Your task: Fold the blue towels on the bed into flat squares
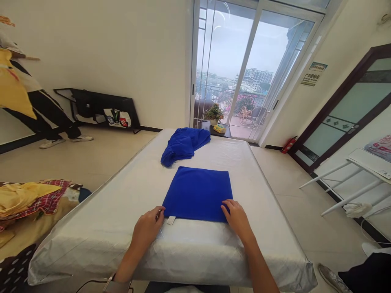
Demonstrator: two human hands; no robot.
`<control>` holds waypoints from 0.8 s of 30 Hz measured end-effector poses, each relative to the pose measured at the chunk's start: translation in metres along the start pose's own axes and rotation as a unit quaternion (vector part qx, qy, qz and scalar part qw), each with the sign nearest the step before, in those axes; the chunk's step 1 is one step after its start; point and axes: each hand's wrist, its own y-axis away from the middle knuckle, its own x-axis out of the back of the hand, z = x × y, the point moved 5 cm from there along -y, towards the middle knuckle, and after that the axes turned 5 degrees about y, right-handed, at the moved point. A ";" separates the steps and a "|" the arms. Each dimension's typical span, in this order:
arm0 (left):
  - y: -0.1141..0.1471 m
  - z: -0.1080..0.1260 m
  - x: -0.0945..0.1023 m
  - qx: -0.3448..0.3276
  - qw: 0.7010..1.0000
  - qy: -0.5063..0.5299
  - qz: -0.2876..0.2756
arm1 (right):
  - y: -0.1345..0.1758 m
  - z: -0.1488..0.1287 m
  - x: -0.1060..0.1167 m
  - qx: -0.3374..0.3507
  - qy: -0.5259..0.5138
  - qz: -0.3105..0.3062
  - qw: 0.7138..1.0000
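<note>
A flat, square blue cloth (198,193) with a small white label (171,220) at its near edge lies on a covered table (134,203). At the cloth's near left corner is my left hand (147,228), its thumb and fingers closed together on the corner. My right hand (237,217) rests on the near right part of the cloth, fingers laid on top and thumb apart from them. Farther back on the table is a rumpled heap of blue cloth (185,144), untouched by either hand.
Yellow and plaid cloths (36,199) are piled left of the table. A person (33,89) with yellow fabric stands beyond, near a black frame (100,108). A white-legged table (351,175) stands right. Behind are a potted plant (214,113) and a sliding glass door (241,61).
</note>
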 end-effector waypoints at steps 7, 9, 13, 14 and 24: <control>0.001 0.006 0.006 -0.054 0.994 -0.074 0.056 | 0.004 0.002 -0.052 -0.048 0.015 -0.067 0.996; -0.005 0.022 0.006 -0.082 0.988 -0.088 0.093 | 0.006 0.003 -0.053 -0.055 0.015 -0.067 0.996; -0.021 0.090 -0.024 -0.192 0.981 -0.011 0.035 | 0.006 0.004 -0.053 -0.067 0.028 -0.058 0.996; -0.023 0.112 -0.037 -0.232 0.973 0.007 -0.002 | 0.006 0.005 -0.054 -0.067 0.032 -0.057 0.996; -0.019 0.192 -0.150 -0.423 0.896 -0.030 -0.135 | 0.008 0.005 -0.057 -0.057 0.045 -0.076 0.994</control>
